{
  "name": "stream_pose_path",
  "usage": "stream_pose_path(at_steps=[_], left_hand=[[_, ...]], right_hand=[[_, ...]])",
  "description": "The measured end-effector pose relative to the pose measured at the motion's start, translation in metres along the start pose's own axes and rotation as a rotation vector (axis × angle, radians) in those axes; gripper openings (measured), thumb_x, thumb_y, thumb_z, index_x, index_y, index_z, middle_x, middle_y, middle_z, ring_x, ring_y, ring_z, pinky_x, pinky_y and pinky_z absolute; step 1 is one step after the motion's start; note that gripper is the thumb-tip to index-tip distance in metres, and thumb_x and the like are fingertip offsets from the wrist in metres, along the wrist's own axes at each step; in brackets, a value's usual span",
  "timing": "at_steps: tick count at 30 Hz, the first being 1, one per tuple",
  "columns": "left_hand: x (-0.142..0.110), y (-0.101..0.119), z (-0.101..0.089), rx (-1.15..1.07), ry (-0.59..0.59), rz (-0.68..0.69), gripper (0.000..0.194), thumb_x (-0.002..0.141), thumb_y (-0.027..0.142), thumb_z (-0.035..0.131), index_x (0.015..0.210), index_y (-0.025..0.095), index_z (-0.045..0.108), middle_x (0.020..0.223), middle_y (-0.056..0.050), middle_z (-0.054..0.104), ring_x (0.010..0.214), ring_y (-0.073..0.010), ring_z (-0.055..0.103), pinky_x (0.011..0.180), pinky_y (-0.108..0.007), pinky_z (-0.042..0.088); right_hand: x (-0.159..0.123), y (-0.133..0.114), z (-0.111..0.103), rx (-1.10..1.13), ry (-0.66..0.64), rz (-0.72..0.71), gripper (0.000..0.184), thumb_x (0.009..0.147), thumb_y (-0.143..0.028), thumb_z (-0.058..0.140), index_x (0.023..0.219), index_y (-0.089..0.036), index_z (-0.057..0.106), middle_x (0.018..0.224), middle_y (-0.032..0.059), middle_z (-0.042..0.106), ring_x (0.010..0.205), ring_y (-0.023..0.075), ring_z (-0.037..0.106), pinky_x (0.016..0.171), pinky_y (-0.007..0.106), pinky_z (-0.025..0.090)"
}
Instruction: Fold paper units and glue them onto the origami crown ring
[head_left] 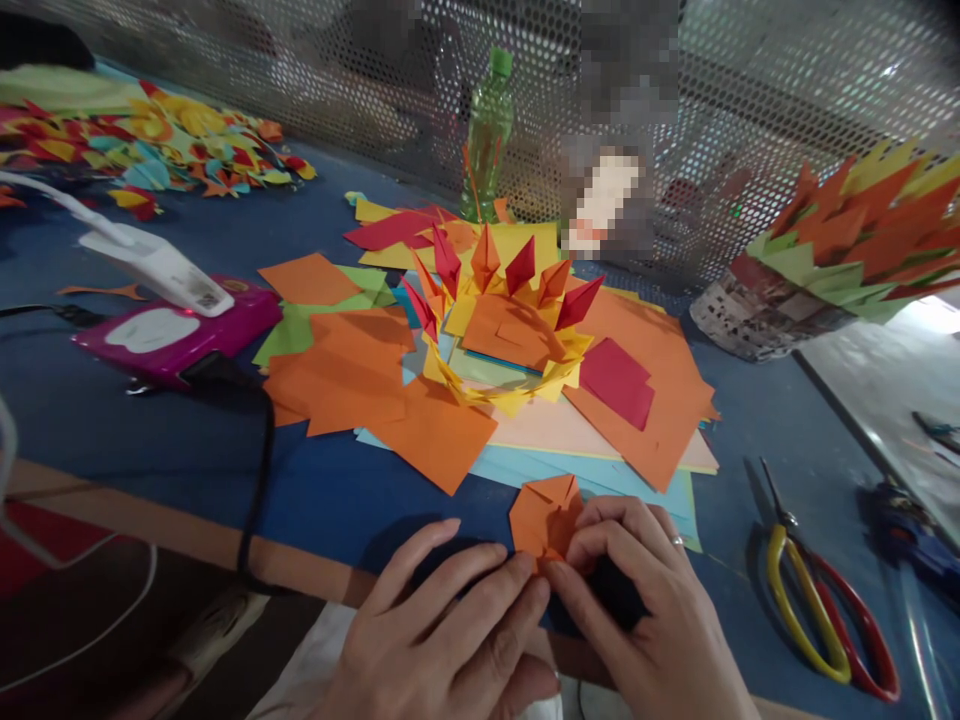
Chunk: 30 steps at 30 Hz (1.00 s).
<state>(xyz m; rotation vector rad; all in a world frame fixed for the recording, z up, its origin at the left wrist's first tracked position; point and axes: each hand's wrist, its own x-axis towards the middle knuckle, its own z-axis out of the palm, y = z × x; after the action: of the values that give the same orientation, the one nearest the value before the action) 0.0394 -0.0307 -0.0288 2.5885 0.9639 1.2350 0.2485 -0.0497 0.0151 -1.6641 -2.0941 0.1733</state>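
Observation:
A small folded piece of orange paper (544, 515) lies at the near edge of the blue table, its upper edges folded inward. My right hand (641, 590), with a ring on one finger, pinches its lower right side between thumb and fingers. My left hand (457, 620) lies flat with fingers stretched out, the fingertips touching the paper's lower left edge. Just beyond is a ring of folded yellow paper (510, 398) with red and orange points standing along its far side. Orange paper squares (352, 370) lie to its left, and a red paper piece (619, 380) to its right.
Yellow-and-red-handled scissors (806, 600) lie at right. A paper-covered pot (772, 310) with pointed paper pieces stands behind. At left are a purple power strip (172, 335) with cables and colourful paper pieces (187, 140). A green bottle (487, 140) stands by the perforated metal screen (360, 80).

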Motion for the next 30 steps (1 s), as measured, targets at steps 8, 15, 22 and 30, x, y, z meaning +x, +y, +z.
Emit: stream_pose_path(at_steps=[8, 15, 22, 30], left_hand=[[0.001, 0.001, 0.003, 0.006, 0.025, -0.02, 0.027, 0.103, 0.038, 0.058, 0.114, 0.022, 0.077, 0.11, 0.005, 0.081, 0.103, -0.0134, 0.07, 0.127, -0.037, 0.025], [0.0, 0.0, -0.002, 0.012, -0.033, -0.004, 0.028, 0.104, 0.039, 0.058, 0.116, 0.021, 0.076, 0.115, 0.005, 0.08, 0.106, -0.0145, 0.068, 0.129, -0.039, 0.022], [0.004, -0.003, -0.009, 0.002, -0.08, 0.016, 0.023, 0.103, 0.032, 0.06, 0.114, 0.02, 0.077, 0.119, 0.004, 0.079, 0.108, -0.015, 0.068, 0.127, -0.038, 0.024], [0.003, -0.007, -0.009, 0.025, -0.076, 0.092, 0.026, 0.102, 0.034, 0.059, 0.114, 0.018, 0.077, 0.118, 0.0, 0.079, 0.109, -0.0182, 0.068, 0.126, -0.042, 0.025]], right_hand=[[-0.003, 0.001, 0.001, 0.024, 0.029, 0.032, 0.018, 0.093, -0.032, 0.068, 0.104, -0.026, 0.054, 0.099, 0.0017, 0.064, 0.094, 0.0174, 0.06, 0.077, 0.029, 0.053], [-0.006, 0.005, 0.001, 0.036, 0.04, 0.033, 0.022, 0.095, -0.026, 0.063, 0.114, -0.026, 0.052, 0.106, 0.0024, 0.064, 0.098, 0.0162, 0.06, 0.081, 0.027, 0.053], [-0.004, 0.005, -0.002, 0.055, 0.058, 0.019, 0.016, 0.097, -0.018, 0.054, 0.111, -0.025, 0.053, 0.106, 0.0004, 0.064, 0.101, 0.013, 0.058, 0.086, 0.022, 0.047], [-0.01, 0.002, 0.006, 0.036, 0.094, 0.066, 0.021, 0.096, -0.03, 0.062, 0.116, -0.026, 0.053, 0.111, 0.0024, 0.063, 0.105, 0.0186, 0.058, 0.087, 0.031, 0.048]])
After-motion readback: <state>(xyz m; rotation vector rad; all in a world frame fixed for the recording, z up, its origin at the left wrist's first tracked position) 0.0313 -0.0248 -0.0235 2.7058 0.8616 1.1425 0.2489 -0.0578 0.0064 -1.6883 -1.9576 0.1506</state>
